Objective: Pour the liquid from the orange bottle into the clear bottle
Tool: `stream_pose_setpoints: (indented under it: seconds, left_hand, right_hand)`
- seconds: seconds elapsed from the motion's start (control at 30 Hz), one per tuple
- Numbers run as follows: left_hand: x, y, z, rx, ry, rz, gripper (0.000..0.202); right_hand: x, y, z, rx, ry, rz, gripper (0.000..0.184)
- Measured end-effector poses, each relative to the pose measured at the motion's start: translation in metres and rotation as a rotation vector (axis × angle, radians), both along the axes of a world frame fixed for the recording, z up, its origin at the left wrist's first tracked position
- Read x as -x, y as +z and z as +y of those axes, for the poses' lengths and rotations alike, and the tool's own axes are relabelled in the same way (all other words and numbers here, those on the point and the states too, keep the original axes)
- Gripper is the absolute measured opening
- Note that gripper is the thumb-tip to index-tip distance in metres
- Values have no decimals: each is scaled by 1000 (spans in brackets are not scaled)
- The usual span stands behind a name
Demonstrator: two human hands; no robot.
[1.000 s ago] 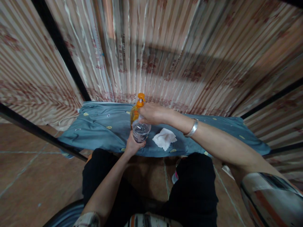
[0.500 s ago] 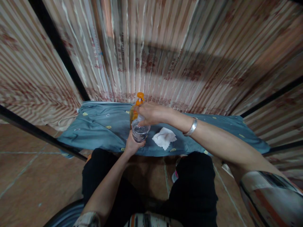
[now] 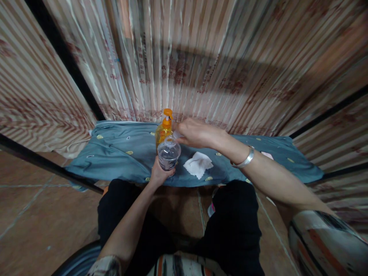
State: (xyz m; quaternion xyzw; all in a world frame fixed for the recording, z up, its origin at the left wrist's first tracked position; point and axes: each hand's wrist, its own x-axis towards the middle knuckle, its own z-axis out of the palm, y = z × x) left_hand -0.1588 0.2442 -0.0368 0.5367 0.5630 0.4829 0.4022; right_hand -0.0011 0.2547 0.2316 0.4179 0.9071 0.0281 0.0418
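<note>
Leftmost, the left hand (image 3: 161, 173) grips a clear, round plastic bottle (image 3: 169, 156) over the blue-grey cloth-covered table (image 3: 112, 155); just behind stands a yellow orange-pump bottle (image 3: 162, 134). Next, the right hand (image 3: 194, 132) pinches a small translucent piece (image 3: 178, 134); a crumpled white tissue (image 3: 198, 165) lies nearby.

On the cloth (image 3: 112, 153), the pump dispenser (image 3: 162, 133) stands behind the bottle (image 3: 169, 156), and the tissue (image 3: 198, 164) lies to their right.
</note>
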Motion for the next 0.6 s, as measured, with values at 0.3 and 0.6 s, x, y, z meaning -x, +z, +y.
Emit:
stream_pose_setpoints:
  seconds: [0.3,0.6]
  left_hand:
    - [1,2,1,5,24,21,75]
    - [1,3,0,-10,32,8,80]
  right_hand:
    - [-128,-156,-49,198,-642,299,36]
    - [-213,-211,-51,-48,-905,153,14]
